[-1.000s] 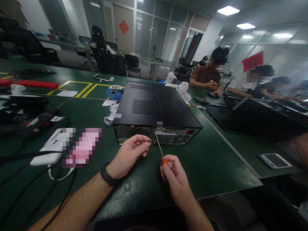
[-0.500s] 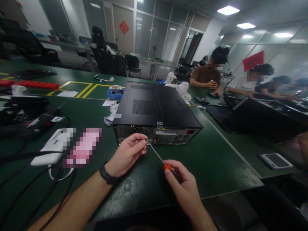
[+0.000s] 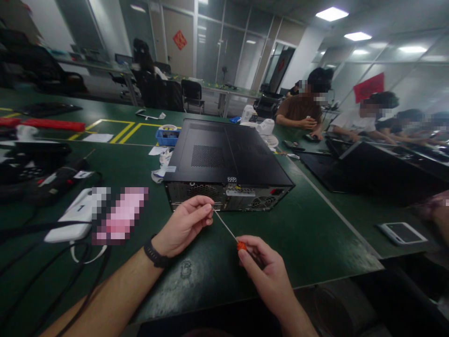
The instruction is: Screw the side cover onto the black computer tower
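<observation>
A long thin screwdriver [image 3: 225, 225] with an orange handle runs between my two hands. My right hand [image 3: 269, 267] is closed round the handle. The fingers of my left hand [image 3: 185, 225], with a black band at its wrist, pinch the metal tip. Whether a small part sits between those fingertips, I cannot tell. Just beyond lies a black computer case [image 3: 245, 152] on its side, its back panel with the ports and fan grille facing me. My left fingers hide part of that panel's lower edge.
The green table [image 3: 308, 248] carries a white power bank [image 3: 75, 220] with cables at left, and a blurred pink object [image 3: 122, 210] beside it. Behind the case is a blue bin [image 3: 167, 135]. A phone [image 3: 403, 233] and a black laptop [image 3: 389, 173] are at right, near other people.
My right hand and the screwdriver handle have shifted slightly left and down. My left hand keeps its pinch at the tip, and the case stays put.
</observation>
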Tool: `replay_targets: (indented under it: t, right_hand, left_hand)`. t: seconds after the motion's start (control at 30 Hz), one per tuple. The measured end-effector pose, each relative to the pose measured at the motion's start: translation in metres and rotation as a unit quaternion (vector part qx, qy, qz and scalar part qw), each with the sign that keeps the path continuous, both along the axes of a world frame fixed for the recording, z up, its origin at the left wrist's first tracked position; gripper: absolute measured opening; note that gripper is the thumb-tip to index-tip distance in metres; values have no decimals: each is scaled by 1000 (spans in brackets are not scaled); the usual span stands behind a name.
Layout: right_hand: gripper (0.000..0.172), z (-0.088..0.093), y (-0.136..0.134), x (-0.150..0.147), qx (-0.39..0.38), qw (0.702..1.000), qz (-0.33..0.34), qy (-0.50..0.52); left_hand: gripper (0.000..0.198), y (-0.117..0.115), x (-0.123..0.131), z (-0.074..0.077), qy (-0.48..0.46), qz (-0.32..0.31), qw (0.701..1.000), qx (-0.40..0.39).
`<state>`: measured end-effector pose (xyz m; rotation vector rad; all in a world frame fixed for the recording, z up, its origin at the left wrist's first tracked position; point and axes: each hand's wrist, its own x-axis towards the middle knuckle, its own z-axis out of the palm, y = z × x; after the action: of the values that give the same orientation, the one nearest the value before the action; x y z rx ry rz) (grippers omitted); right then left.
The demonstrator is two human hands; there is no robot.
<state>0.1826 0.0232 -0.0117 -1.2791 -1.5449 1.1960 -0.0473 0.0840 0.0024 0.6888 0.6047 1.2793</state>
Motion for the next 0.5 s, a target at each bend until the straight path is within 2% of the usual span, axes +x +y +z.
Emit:
replay_targets:
  t: [0.33,0.5]
  right_hand:
    - [52,0,-5,-10,-93,993,77,9]
    - [53,-2,-8,-17,-115,987,112,25]
  left_hand:
    - [28,1,-1,-3,18,-19,1000,-14]
    - [32,2,2,-5,14,-22,999,-25]
